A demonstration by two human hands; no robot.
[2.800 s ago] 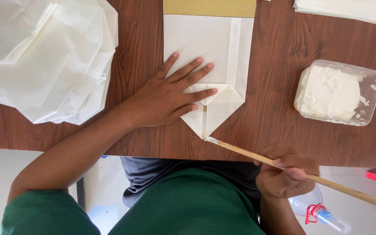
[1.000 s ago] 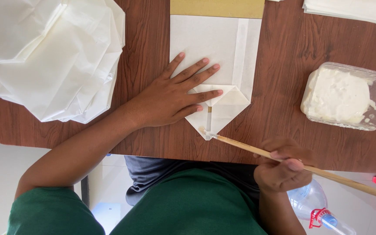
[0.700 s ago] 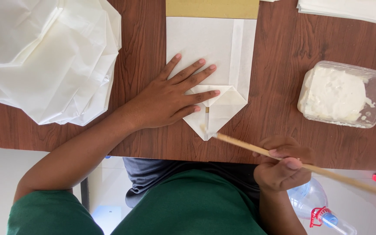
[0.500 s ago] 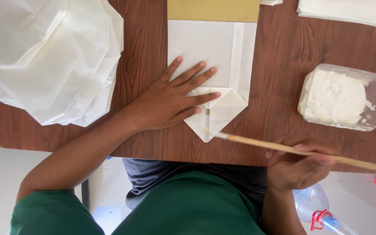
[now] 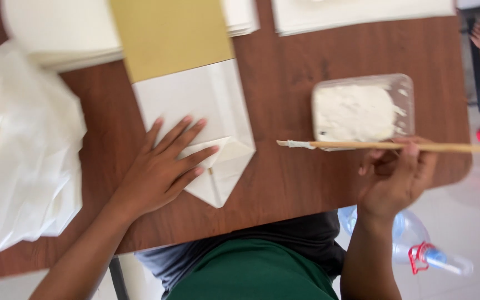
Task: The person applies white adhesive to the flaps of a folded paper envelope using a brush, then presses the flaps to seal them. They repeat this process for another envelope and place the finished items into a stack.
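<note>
Both hands are busy: the left hand lies flat, fingers spread, pinning the folded white paper bag on the brown wooden bench, while the right hand is clenched around the thin wooden stick. Its long axis runs level, left to right, its paste-smeared tip pointing towards the bag, apart from it. Just behind the stick sits a clear plastic tub of white paste.

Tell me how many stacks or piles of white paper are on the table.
3: a crumpled pile at the left edge, a flat stack at top left behind the tan sheet, and another stack along the top right. More may lie outside the frame.
</note>
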